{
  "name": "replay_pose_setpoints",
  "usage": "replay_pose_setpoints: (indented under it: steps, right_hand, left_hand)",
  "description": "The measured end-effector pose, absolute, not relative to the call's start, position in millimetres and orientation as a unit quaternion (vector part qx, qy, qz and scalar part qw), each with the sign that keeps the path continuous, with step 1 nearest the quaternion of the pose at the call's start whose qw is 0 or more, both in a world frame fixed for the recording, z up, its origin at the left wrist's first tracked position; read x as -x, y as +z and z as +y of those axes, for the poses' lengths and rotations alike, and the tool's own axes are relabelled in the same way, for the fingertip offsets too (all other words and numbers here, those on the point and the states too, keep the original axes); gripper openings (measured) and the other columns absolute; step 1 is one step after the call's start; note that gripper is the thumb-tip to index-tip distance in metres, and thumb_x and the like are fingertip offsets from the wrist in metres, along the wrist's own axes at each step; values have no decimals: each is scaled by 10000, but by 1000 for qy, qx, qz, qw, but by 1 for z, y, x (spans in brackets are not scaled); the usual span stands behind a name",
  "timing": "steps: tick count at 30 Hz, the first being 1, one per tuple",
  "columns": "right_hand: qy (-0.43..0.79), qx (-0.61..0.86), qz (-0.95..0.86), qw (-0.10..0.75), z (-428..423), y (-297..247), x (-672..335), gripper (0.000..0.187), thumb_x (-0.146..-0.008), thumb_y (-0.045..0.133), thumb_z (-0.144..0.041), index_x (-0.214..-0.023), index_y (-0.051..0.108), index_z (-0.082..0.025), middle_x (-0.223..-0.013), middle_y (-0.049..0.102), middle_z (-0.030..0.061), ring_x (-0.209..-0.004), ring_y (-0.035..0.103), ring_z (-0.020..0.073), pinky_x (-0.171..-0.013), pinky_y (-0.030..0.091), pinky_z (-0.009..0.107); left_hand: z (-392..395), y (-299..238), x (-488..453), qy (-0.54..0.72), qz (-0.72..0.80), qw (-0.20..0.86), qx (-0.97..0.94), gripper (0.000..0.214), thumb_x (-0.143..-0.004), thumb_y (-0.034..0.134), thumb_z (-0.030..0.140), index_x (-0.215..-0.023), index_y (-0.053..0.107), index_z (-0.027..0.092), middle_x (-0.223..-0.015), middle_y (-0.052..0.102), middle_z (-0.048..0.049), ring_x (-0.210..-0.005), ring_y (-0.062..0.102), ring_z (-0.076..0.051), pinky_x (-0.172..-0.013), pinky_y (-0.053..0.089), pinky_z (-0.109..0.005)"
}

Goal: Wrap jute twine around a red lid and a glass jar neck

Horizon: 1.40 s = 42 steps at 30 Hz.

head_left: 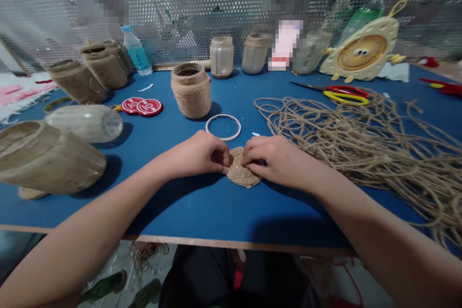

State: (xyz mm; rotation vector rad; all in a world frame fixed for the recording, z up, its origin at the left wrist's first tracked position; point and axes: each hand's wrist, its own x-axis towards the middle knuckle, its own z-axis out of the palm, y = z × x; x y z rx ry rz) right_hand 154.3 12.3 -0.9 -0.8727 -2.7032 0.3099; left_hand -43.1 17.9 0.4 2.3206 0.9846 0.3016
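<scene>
A round coil of twine (242,176) lies flat on the blue table, a spiral disc with a small end sticking out at its near edge. My left hand (202,155) pinches the disc's left rim between thumb and fingers. From the right, my right hand (269,158) has its fingers bent together on the disc's upper right part, covering some of it. Just beyond the disc is a white ring (224,138) lying flat. Behind that ring stands a twine-wrapped jar (191,92).
Loose twine (361,139) sprawls on the right, with red-and-yellow-handled scissors (346,95) behind it. A yellow fan (364,53) stands at the back right. On the left are a lying glass jar (86,122), red lids (142,106) and a tilted wrapped jar (54,159). The table's front edge (202,243) runs below.
</scene>
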Motion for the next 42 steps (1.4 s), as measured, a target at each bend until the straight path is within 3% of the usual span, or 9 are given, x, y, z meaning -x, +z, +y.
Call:
replay_pose_setpoints:
  steps: [8, 11, 13, 19, 24, 26, 35, 42]
  right_hand:
    - [147, 336, -914, 171, 13, 12, -163, 183, -713, 609, -255, -856, 665, -156, -877, 641, 51, -796, 580, 151, -734, 443, 269]
    - [159, 369, -908, 122, 13, 13, -166, 457, -617, 682, -381, -1010, 612, -158, -988, 586, 72, -876, 546, 197, -750, 439, 312]
    - [168, 387, -903, 82, 13, 12, -167, 536, -586, 693, -418, -1048, 592, -165, -1007, 557, 79, -894, 528, 216, -745, 437, 327]
    - [183, 395, -899, 52, 13, 9, -167, 507, -617, 671, -414, -1061, 593, -180, -980, 532, 74, -902, 510, 221, -763, 429, 336]
    - [172, 334, -923, 87, 12, 5, -165, 646, -647, 646, -445, -1220, 477, -200, -1186, 462, 93, -1080, 419, 248, -903, 363, 385]
    - [161, 296, -938, 84, 11, 4, -163, 618, -677, 624, -446, -1221, 480, -192, -1245, 441, 93, -1129, 369, 256, -944, 320, 405]
    - [150, 277, -948, 51, 10, 2, -157, 527, -724, 579, -445, -1159, 537, -151, -1212, 501, 94, -1067, 393, 259, -910, 351, 419]
    - [168, 328, -926, 88, 14, 4, -173, 768, -621, 648, -499, -1284, 399, -202, -1284, 401, 94, -1168, 351, 261, -969, 309, 415]
  left_hand:
    - [21, 3, 47, 71, 423, 214, -878, 420, -556, 702, 454, -807, 583, 139, -693, 576, -1, -600, 505, -104, -517, 350, -195]
    - [20, 0, 45, 69, 401, 217, -887, 364, -617, 663, 449, -786, 573, 139, -684, 565, 2, -592, 484, -97, -521, 338, -195]
    - [19, -2, 44, 71, 391, 224, -890, 329, -652, 641, 437, -770, 568, 139, -672, 563, 3, -582, 479, -93, -519, 333, -194]
    - [18, -3, 43, 55, 377, 233, -895, 212, -720, 600, 355, -709, 575, 145, -618, 565, 10, -549, 472, -85, -509, 308, -192]
    - [17, -5, 43, 45, 366, 202, -907, 162, -764, 547, 293, -706, 577, 145, -643, 590, -11, -551, 477, -94, -514, 306, -203]
    - [17, -6, 43, 42, 363, 195, -910, 177, -776, 527, 295, -709, 586, 142, -671, 608, -30, -572, 497, -105, -529, 318, -210]
    - [17, -8, 43, 46, 350, 187, -917, 177, -799, 479, 251, -728, 603, 147, -720, 623, -46, -650, 537, -127, -595, 358, -226]
    - [17, -1, 44, 30, 351, 201, -914, 321, -711, 570, 468, -684, 577, 149, -614, 570, -4, -526, 455, -92, -497, 297, -206]
